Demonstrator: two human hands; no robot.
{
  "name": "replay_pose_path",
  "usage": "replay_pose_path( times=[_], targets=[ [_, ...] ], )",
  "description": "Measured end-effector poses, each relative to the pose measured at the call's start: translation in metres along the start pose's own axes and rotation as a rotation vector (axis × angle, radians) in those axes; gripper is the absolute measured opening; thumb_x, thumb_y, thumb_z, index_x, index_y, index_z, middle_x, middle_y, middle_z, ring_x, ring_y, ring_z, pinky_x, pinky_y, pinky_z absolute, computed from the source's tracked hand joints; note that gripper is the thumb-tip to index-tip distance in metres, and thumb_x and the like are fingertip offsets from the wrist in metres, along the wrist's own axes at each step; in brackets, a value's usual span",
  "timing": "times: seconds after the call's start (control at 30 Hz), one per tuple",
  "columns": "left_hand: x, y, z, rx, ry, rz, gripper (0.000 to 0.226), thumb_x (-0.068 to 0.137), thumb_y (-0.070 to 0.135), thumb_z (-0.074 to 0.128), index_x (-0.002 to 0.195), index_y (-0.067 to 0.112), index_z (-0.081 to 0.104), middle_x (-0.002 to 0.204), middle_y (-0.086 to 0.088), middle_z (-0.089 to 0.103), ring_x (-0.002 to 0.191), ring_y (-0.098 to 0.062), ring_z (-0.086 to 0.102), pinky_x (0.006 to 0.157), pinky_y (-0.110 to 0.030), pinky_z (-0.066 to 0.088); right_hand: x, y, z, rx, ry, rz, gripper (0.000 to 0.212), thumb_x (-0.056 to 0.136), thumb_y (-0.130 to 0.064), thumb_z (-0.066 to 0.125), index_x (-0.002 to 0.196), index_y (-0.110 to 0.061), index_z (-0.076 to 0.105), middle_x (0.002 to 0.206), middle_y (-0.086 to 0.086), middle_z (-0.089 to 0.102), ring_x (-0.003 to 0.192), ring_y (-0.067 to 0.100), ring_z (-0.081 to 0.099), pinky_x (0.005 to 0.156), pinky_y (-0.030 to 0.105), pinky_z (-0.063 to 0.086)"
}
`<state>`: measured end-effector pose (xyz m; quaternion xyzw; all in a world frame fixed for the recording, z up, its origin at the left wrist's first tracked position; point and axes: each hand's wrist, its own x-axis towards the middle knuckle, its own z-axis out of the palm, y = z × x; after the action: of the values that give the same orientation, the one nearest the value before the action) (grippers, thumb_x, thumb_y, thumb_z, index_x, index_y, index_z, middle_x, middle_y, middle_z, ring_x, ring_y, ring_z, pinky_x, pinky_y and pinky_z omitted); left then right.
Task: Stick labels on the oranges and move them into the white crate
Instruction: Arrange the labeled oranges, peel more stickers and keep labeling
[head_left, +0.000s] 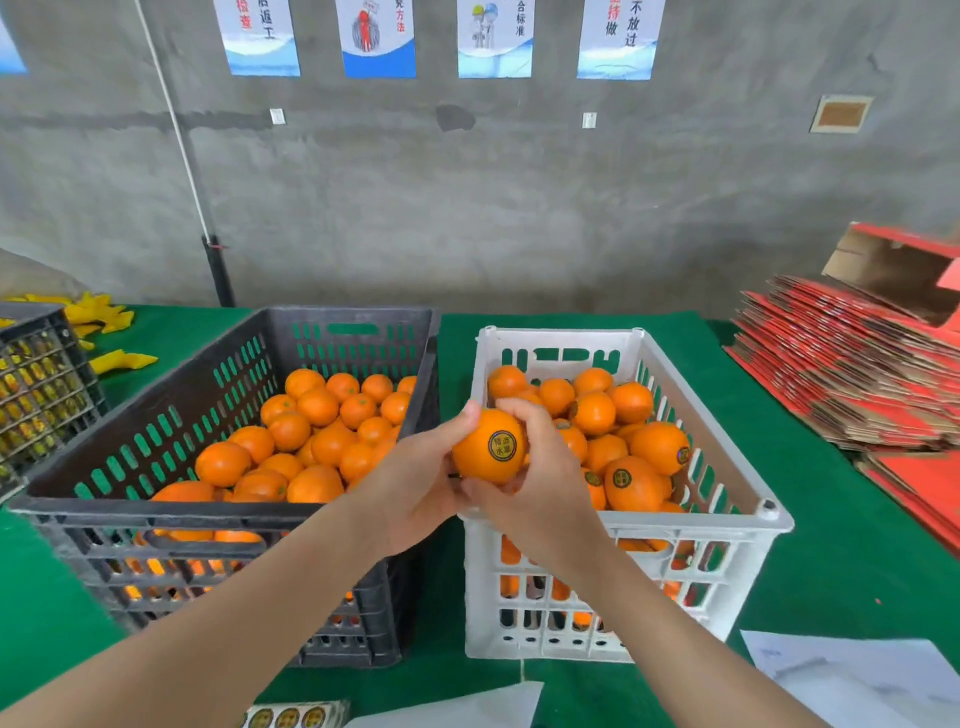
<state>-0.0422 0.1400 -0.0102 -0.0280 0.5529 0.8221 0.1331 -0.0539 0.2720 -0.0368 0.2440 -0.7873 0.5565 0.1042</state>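
Note:
Both hands hold one orange (475, 451) above the near left corner of the white crate (691, 540). A round black-and-gold label (502, 446) is stuck on its front. My left hand (415, 483) cups the orange from the left, thumb over its top. My right hand (535, 467) grips it from the right and from below, fingers curled over the back. The white crate holds several oranges, some showing labels (622, 478). The black crate (223, 514) on the left holds several unlabelled oranges (322, 431). A strip of labels (293, 716) lies at the near table edge.
Green cloth (831, 587) covers the table. A stack of flat red cartons (852, 374) lies at the right. White backing sheets (857, 675) rest at the near right and near middle. Another dark crate (36, 384) and yellow scraps (98, 317) are at the far left.

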Motion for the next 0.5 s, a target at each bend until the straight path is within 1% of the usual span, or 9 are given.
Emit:
replay_pose_path(
  times=[0.07,0.13,0.17,0.23,0.27,0.3,0.37,0.43,0.5],
  targets=[
    [0.022,-0.006,0.006,0.171,0.163,0.036,0.047,0.095,0.052,0.038,0.115,0.015,0.060,0.101,-0.012,0.073,0.090,-0.023,0.071,0.072,-0.034,0.059,0.013,0.010,-0.010,-0.061,0.057,-0.034,0.059,0.067,-0.016,0.080,0.109,-0.038,0.044,0.108,-0.010,0.047,0.099,0.005,0.051,0.075,0.011,0.049],
    [0.044,-0.011,0.013,0.279,0.301,0.127,0.043,0.103,0.039,0.030,0.122,0.011,0.057,0.089,-0.012,0.069,0.072,-0.018,0.069,0.064,-0.029,0.058,0.033,0.023,-0.026,-0.153,0.084,-0.035,0.056,0.067,-0.021,0.081,0.106,-0.038,0.045,0.107,-0.010,0.044,0.098,0.001,0.044,0.074,0.006,0.041],
    [0.053,-0.015,0.015,0.402,0.330,0.209,0.037,0.104,0.027,0.032,0.125,0.006,0.054,0.085,-0.010,0.065,0.068,-0.017,0.066,0.063,-0.026,0.056,0.047,0.033,-0.036,-0.190,0.102,-0.012,0.056,0.067,-0.021,0.081,0.109,-0.034,0.047,0.109,-0.008,0.046,0.101,0.004,0.044,0.077,0.008,0.038],
    [0.071,-0.026,0.014,0.814,0.317,0.358,0.032,0.100,0.006,0.039,0.130,0.001,0.049,0.086,-0.006,0.059,0.075,-0.018,0.060,0.071,-0.022,0.050,0.081,0.055,-0.055,-0.233,0.158,0.097,0.059,0.068,-0.020,0.082,0.118,-0.022,0.051,0.115,-0.001,0.051,0.108,0.016,0.048,0.088,0.023,0.042],
    [0.077,-0.033,0.011,0.984,0.288,0.390,0.033,0.098,0.003,0.042,0.130,0.003,0.049,0.088,-0.007,0.061,0.078,-0.018,0.058,0.073,-0.019,0.047,0.099,0.068,-0.063,-0.234,0.192,0.169,0.062,0.069,-0.019,0.081,0.122,-0.018,0.051,0.120,0.004,0.053,0.112,0.020,0.049,0.093,0.029,0.043],
    [0.081,-0.037,0.009,1.116,0.287,0.391,0.034,0.097,0.004,0.045,0.129,0.007,0.051,0.092,-0.008,0.064,0.080,-0.018,0.058,0.074,-0.019,0.045,0.117,0.081,-0.071,-0.231,0.226,0.235,0.064,0.070,-0.018,0.081,0.126,-0.015,0.050,0.124,0.007,0.053,0.114,0.023,0.050,0.095,0.031,0.041],
    [0.087,-0.040,0.003,1.210,0.305,0.402,0.036,0.094,0.007,0.051,0.129,0.014,0.054,0.094,-0.005,0.066,0.084,-0.016,0.059,0.076,-0.022,0.046,0.151,0.107,-0.078,-0.288,0.251,0.328,0.067,0.072,-0.019,0.079,0.130,-0.014,0.047,0.130,0.011,0.051,0.118,0.027,0.049,0.096,0.032,0.039],
    [0.088,-0.041,0.001,1.230,0.304,0.395,0.037,0.092,0.008,0.055,0.128,0.017,0.056,0.096,0.001,0.065,0.083,-0.010,0.057,0.079,-0.019,0.046,0.174,0.131,-0.071,-0.430,0.173,0.398,0.069,0.074,-0.021,0.077,0.134,-0.014,0.043,0.133,0.012,0.048,0.123,0.031,0.044,0.098,0.037,0.039],
    [0.090,-0.042,0.000,1.270,0.306,0.387,0.038,0.091,0.008,0.057,0.127,0.017,0.057,0.104,0.000,0.066,0.091,-0.013,0.058,0.081,-0.020,0.045,0.184,0.150,-0.058,-0.614,0.070,0.447,0.066,0.078,-0.022,0.072,0.135,-0.014,0.041,0.134,0.013,0.048,0.124,0.034,0.042,0.100,0.042,0.038]
  ],
)
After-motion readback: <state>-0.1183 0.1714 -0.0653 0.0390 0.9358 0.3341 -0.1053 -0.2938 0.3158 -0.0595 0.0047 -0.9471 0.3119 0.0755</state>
